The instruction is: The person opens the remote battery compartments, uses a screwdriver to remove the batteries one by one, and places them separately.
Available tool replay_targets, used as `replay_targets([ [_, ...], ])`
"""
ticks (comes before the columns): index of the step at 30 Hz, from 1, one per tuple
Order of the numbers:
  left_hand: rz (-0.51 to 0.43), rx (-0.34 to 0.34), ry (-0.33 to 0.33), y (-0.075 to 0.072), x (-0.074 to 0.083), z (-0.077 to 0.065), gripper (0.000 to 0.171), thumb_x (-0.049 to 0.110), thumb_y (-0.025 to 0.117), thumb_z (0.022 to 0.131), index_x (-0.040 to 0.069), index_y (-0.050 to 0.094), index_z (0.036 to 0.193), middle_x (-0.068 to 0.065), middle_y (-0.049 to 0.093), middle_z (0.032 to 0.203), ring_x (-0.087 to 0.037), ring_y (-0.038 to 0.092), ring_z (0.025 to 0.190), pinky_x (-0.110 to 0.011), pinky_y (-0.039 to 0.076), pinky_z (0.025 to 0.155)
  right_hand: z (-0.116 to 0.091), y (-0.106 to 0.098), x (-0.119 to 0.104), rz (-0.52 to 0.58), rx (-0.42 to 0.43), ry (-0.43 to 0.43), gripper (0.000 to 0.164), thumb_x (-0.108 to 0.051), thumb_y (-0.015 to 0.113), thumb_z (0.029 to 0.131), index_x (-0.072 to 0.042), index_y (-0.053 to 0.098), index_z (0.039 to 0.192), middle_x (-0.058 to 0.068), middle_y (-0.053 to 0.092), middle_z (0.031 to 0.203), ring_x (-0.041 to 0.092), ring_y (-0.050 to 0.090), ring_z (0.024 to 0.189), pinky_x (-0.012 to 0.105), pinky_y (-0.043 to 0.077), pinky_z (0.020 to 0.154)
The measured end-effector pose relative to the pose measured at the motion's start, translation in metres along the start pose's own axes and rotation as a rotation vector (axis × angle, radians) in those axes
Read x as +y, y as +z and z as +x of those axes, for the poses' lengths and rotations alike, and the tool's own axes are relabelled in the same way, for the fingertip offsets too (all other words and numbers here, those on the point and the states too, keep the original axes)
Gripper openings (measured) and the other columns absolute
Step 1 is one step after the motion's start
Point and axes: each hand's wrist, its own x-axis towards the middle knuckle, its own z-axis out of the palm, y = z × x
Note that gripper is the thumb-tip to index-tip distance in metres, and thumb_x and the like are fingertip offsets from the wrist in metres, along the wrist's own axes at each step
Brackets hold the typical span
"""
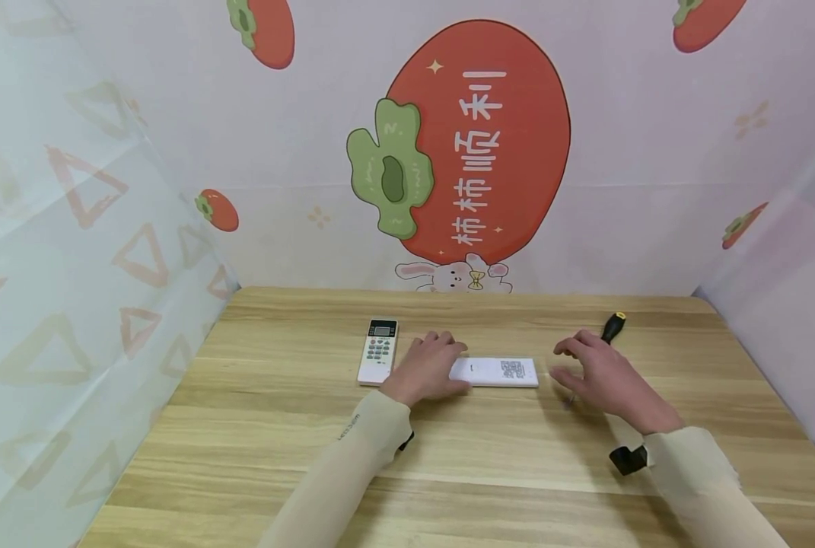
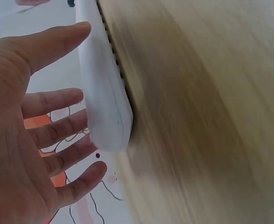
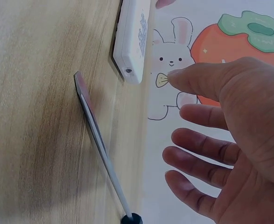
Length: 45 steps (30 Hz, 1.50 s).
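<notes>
A slim white device with a QR code lies flat on the wooden table; its kind is unclear. My left hand is at its left end, fingers extended and spread. In the left wrist view the thumb and fingertips are close around the white device; whether they touch it is unclear. My right hand hovers just off the right end, fingers loosely bent around nothing. Beneath this hand lies a flat-blade screwdriver with a black handle and yellow end. Its metal shaft shows in the right wrist view.
A white remote control with a small screen lies left of the left hand, buttons up. The wooden table meets a printed backdrop at its back edge, and hanging sheets stand at both sides.
</notes>
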Motion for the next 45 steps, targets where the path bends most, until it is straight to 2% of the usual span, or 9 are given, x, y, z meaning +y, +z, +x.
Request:
replay_targets([
  [10,0.034,-0.063,0.007,0.006,0.006,0.005,0.052,0.044,0.075,0.091,0.016,0.066,0.134,-0.003,0.058,0.131,-0.021,0.051,0.113,-0.044,0.044,0.100,0.001,0.001,-0.001,0.005,-0.010,0.000,0.032,-0.022,0.077,0.091,-0.002,0.068,0.115,0.013,0.060,0.105,0.032,0.062,0.094,0.053,0.051,0.078],
  [19,0.027,-0.065,-0.021,0.008,0.011,0.007,0.051,0.042,0.076,0.091,0.013,0.067,0.132,-0.005,0.058,0.131,-0.024,0.050,0.115,-0.046,0.044,0.099,0.002,0.001,-0.002,0.009,-0.016,0.004,0.034,-0.023,0.076,0.092,-0.002,0.067,0.117,0.013,0.061,0.107,0.033,0.062,0.096,0.053,0.052,0.079],
  [26,0.018,-0.010,-0.114,0.008,0.017,0.006,0.049,0.043,0.074,0.093,0.010,0.067,0.128,-0.007,0.058,0.121,-0.026,0.051,0.106,-0.049,0.046,0.093,0.003,0.000,-0.002,0.021,-0.009,-0.003,0.035,-0.023,0.076,0.093,-0.001,0.066,0.118,0.014,0.061,0.108,0.034,0.062,0.097,0.053,0.052,0.079],
  [33,-0.004,0.020,-0.214,0.006,0.026,0.008,0.046,0.044,0.074,0.093,0.007,0.068,0.120,-0.008,0.056,0.113,-0.026,0.049,0.101,-0.047,0.047,0.085,0.005,0.001,-0.007,0.029,-0.005,-0.007,0.034,-0.023,0.077,0.092,-0.002,0.067,0.117,0.013,0.062,0.107,0.033,0.063,0.098,0.051,0.053,0.078],
  [37,-0.017,0.041,-0.260,0.009,0.030,0.010,0.045,0.044,0.075,0.092,0.006,0.070,0.114,-0.008,0.056,0.107,-0.025,0.051,0.098,-0.047,0.049,0.081,0.007,0.003,-0.011,0.034,-0.006,-0.015,0.033,-0.023,0.077,0.092,-0.003,0.067,0.116,0.012,0.061,0.106,0.032,0.062,0.096,0.050,0.053,0.077],
  [45,-0.073,0.074,-0.343,0.018,0.038,0.016,0.052,0.043,0.075,0.092,-0.002,0.069,0.116,-0.012,0.056,0.103,-0.025,0.052,0.091,-0.047,0.051,0.075,0.010,0.008,-0.012,0.027,-0.022,-0.009,0.035,-0.024,0.077,0.091,-0.002,0.068,0.117,0.013,0.062,0.107,0.032,0.062,0.097,0.050,0.053,0.079],
])
